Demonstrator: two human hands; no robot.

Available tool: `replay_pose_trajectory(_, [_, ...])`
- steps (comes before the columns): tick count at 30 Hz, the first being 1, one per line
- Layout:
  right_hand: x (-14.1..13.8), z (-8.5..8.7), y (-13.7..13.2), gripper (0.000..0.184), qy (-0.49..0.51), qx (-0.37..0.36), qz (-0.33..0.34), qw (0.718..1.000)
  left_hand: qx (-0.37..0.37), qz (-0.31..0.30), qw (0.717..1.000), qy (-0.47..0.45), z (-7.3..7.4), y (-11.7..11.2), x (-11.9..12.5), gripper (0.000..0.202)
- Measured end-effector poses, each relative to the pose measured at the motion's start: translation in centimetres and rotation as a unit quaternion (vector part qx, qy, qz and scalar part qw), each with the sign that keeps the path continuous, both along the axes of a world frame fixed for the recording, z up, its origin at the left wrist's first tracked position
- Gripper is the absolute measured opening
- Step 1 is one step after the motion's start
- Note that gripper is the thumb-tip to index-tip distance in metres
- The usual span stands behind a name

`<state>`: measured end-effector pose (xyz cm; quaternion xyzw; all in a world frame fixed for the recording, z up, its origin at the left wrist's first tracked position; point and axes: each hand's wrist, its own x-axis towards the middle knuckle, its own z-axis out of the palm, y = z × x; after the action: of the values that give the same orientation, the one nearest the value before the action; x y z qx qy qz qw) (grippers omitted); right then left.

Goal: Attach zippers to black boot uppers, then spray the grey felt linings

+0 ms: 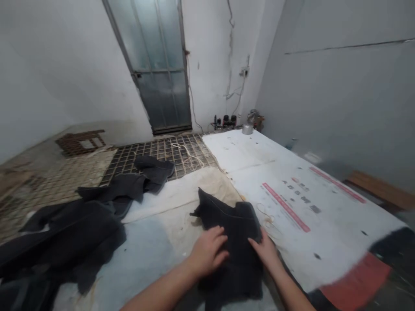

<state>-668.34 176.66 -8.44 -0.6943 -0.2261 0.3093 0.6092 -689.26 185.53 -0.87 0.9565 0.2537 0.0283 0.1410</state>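
Observation:
A dark, nearly black cut piece of cloth [238, 229] lies in front of me on the pale cloth-covered surface, with a pale line of stitching near its upper edge. My left hand [209, 251] rests on its left side, fingers slightly bent and apart. At the right edge of the same piece, my right hand [267, 251] pinches the border, thumb on top; the ends of its other fingers are partly hidden. To the left, a loose heap of similar dark cloth pieces [94, 224] spreads toward the near corner.
Beyond the cloth is a metal grid [155, 151] with loose pale string on it. A white printed sheet [253, 164] covers the right side, bearing a metal cup-like object [247, 128] at its far end. A rusty metal frame [81, 141] sits far left, and a door [162, 65] stands behind.

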Motion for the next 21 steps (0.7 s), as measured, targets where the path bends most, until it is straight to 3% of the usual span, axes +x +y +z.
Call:
replay_pose_trajectory(4, [-0.6, 0.8, 0.2, 0.044, 0.075, -0.021, 0.043, 0.996, 0.086, 0.231, 0.969, 0.024, 1.4, 9.5, -3.8, 0.031])
replay_pose_trajectory(6, [-1.3, 2.2, -0.1, 0.043, 0.057, -0.010, 0.074, 0.996, 0.114, 0.304, 0.945, 0.045, 1.9, 14.1, -5.8, 0.028])
replay_pose_trajectory(8, [-2.1, 3.9, -0.4, 0.041, 0.009, -0.009, 0.104, 0.994, 0.132, 0.339, 0.929, 0.062, 2.0, 17.7, -7.5, 0.027])
replay_pose_trajectory(11, [-2.7, 5.9, -0.7, 0.028, -0.013, 0.008, 0.168, 0.986, 0.144, 0.374, 0.912, 0.088, 1.8, 21.4, -9.0, 0.028])
replay_pose_trajectory(13, [-2.6, 6.3, -0.5, 0.027, 0.012, 0.011, 0.145, 0.989, 0.139, 0.388, 0.905, 0.105, 1.6, 23.0, -9.5, 0.028])
replay_pose_trajectory(17, [-1.5, 3.9, 0.1, 0.046, 0.048, -0.043, -0.003, 0.998, 0.105, 0.388, 0.908, 0.118, 2.3, 25.2, -9.8, 0.022])
replay_pose_trajectory(21, [-0.7, -0.3, 0.0, 0.058, -0.029, -0.087, -0.041, 0.995, 0.115, 0.435, 0.890, 0.074, 5.2, 26.8, -9.0, 0.033])
